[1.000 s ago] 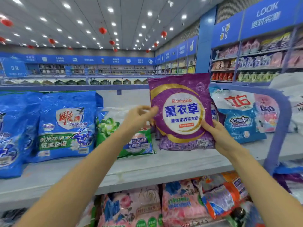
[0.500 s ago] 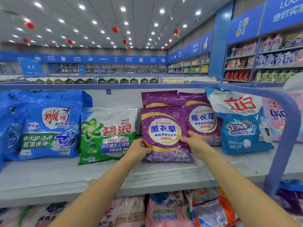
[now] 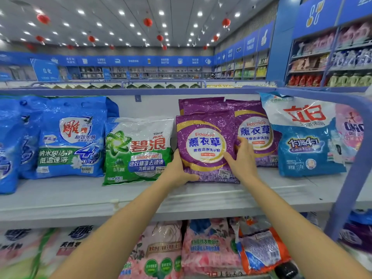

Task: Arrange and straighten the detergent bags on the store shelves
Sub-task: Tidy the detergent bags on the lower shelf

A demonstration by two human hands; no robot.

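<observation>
Grip: both hands on the front purple bag [image 3: 203, 146]. My left hand [image 3: 177, 172] wraps its lower left edge, thumb on the face. My right hand [image 3: 242, 160] pinches the right edge, thumb in front, fingers nearly straight behind. Bag stands upright mid-shelf, base on the shelf [image 3: 141, 198], just right of the green bag [image 3: 138, 150].

Risks: loose powder fill, likely slumps forward once I let go. My right fingers could drag the rear purple bags [image 3: 259, 133] askew.

Count, this shelf: three purple, one green, two blue bags [image 3: 70, 135] at left, one white-and-blue bag [image 3: 306, 141] at right, one pink bag [image 3: 352, 129] far right.
</observation>
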